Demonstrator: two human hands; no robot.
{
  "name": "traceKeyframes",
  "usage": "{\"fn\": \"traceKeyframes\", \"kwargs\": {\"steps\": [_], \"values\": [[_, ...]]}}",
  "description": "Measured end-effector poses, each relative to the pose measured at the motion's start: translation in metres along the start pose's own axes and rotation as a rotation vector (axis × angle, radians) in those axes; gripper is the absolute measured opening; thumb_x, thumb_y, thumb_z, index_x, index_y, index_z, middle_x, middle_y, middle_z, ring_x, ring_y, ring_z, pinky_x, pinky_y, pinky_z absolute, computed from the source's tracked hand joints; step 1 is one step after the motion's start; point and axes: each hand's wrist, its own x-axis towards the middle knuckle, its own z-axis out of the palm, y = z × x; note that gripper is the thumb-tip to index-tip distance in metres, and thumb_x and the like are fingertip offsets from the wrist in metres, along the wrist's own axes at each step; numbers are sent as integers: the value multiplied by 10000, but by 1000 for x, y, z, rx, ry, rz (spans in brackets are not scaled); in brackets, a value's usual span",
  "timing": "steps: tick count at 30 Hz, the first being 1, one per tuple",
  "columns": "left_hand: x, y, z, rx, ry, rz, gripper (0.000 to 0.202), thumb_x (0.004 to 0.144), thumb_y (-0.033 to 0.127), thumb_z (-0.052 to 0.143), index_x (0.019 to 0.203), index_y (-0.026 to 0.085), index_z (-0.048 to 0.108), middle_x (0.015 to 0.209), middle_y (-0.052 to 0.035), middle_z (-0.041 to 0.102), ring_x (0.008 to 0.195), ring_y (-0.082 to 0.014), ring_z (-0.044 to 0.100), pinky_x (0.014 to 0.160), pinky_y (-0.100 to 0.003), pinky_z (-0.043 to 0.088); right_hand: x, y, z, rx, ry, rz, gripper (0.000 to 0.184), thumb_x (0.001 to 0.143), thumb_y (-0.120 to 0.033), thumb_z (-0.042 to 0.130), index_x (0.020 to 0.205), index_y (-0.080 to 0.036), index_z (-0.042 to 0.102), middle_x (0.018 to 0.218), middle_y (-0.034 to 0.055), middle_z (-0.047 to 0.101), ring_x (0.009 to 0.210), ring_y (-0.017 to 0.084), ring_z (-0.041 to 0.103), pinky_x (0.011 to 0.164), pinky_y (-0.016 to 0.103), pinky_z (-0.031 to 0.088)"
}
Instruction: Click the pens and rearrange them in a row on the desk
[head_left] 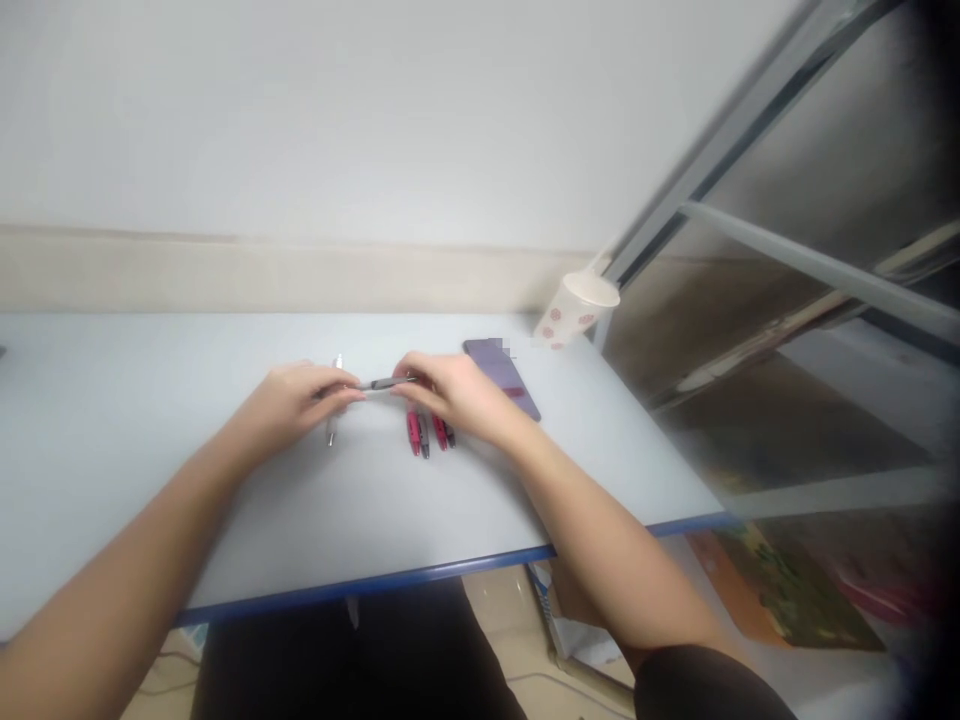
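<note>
A grey pen [386,383] is stretched sideways between my two hands, a little above the table. My left hand [304,400] pinches its left end between thumb and fingers. At the other end, the fingers of my right hand [454,388] close round the pen. Below my left hand lies a white pen [331,432], its middle hidden by the fingers. Just under my right hand are a red pen [414,433] with a dark pen [424,440] beside it, and another red pen [439,432] with a dark one [450,437] alongside; their upper ends are partly covered.
A dark phone [517,385] lies on the light table [300,530], right of my right hand. Behind it, a white paper cup [574,308] with red patterns stands near a metal-framed glass panel [795,250]. The table has a blue front edge [420,577].
</note>
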Motion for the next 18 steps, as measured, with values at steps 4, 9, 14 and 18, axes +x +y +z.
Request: {"fn": "traceKeyframes", "kwargs": {"steps": [4, 9, 14, 18], "values": [[0, -3, -3, -59, -6, -9, 368, 975, 522, 566, 869, 264, 806, 849, -23, 815, 774, -207, 718, 756, -307, 497, 4, 1, 1, -112, -56, 3, 421, 1106, -463, 498, 778, -204, 550, 589, -23, 646, 432, 101, 519, 598, 273, 403], [-2, 0, -6, -107, 21, 17, 285, 948, 497, 673, 891, 255, 812, 815, -10, 798, 699, -175, 679, 719, -293, 500, 4, -5, 2, 11, -117, 55, 505, 1124, -483, 436, 704, -207, 477, 636, 3, 678, 428, 86, 496, 580, 270, 426], [-4, 1, -2, 1, 88, 113, 297, 982, 512, 676, 922, 247, 798, 891, -24, 802, 766, -178, 690, 748, -295, 509, 0, -6, 1, 219, -104, 160, 565, 1061, -622, 507, 677, -209, 499, 606, 31, 686, 424, 107, 544, 487, 258, 429], [-3, -4, 5, 100, 75, 187, 317, 1057, 465, 574, 1058, 244, 802, 911, -29, 806, 769, -182, 692, 770, -301, 524, 0, -4, 0, 174, -80, 93, 390, 1026, -518, 640, 810, -203, 561, 650, -4, 710, 419, 102, 556, 470, 239, 397]]}}
